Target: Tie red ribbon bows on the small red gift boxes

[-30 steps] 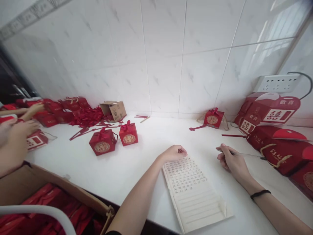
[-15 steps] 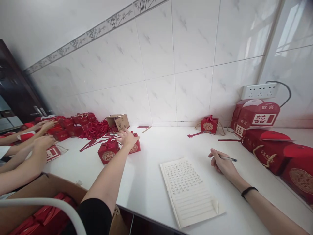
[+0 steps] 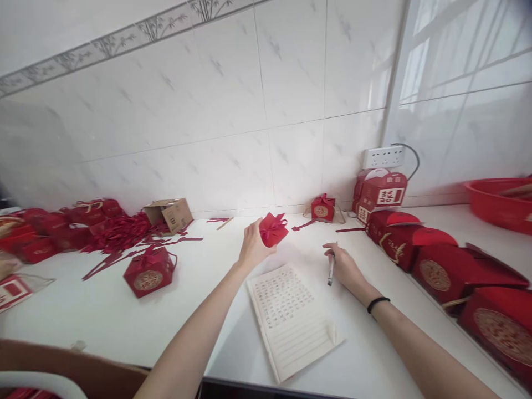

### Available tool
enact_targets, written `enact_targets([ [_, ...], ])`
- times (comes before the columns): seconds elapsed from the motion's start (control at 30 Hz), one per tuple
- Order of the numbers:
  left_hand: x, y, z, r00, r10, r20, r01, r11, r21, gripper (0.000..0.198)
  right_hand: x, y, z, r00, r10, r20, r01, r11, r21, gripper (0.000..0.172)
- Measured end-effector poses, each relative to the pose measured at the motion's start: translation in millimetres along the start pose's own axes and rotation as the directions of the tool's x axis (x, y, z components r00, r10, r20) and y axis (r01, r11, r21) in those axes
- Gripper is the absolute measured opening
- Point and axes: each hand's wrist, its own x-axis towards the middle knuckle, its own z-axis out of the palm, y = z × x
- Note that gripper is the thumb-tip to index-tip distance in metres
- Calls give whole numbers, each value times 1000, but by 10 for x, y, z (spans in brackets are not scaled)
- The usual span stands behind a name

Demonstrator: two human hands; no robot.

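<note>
My left hand (image 3: 254,244) is closed around a small red gift box (image 3: 272,231) with a ribbon bow on top, tilted above the table behind the notebook. In my right hand (image 3: 346,267) I hold a pen (image 3: 331,269), close to the tabletop, right of the notebook. The open notebook (image 3: 303,346) lies between my forearms, its upper lines filled with handwriting and its lower lines blank. A red gift box with a bow and a gold round emblem (image 3: 149,271) stands left of my left arm. Another small bowed box (image 3: 323,208) is near the wall.
Large red boxes (image 3: 440,266) line the right side, with a red basin (image 3: 499,208) behind them. A heap of dark red ribbons (image 3: 120,233) and a small cardboard carton (image 3: 177,215) lie at the left. An open cardboard box (image 3: 62,363) stands at the front left edge.
My left hand has lifted the small gift box from beside the other one and carried it right. The pen has swung downward in my right hand. The view has turned right.
</note>
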Motion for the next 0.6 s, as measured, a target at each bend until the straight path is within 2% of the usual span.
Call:
enact_targets([
  [0.1, -111, 303, 276, 995, 96, -11, -96, 988, -124, 81, -7, 8, -29, 994, -83, 64, 87, 995, -57, 40],
  [0.17, -192, 396, 376, 993, 119, -22, -121, 975, -184, 81, -20, -7, -34, 982, -132, 136, 148, 982, -114, 48],
  [0.27, -279, 399, 419, 994, 101, -34, -106, 967, -232, 81, -34, -30, -17, 962, -164, 218, 209, 957, -203, 53],
  [0.37, -317, 349, 391, 997, 79, -6, -78, 964, -253, 83, -33, -28, 0, 963, -108, 249, 176, 946, -272, 56],
  [0.43, -327, 334, 360, 995, 100, 20, -91, 961, -262, 84, -21, -26, -10, 981, -42, 188, 89, 964, -251, 54],
  [0.53, -335, 349, 311, 980, 191, 57, -169, 948, -271, 84, 12, -72, -75, 998, 68, 14, -67, 996, -56, 34],
  [0.6, -343, 375, 278, 960, 266, 85, -233, 930, -283, 82, 29, -151, -139, 991, 133, -19, -130, 985, 109, 29],
])
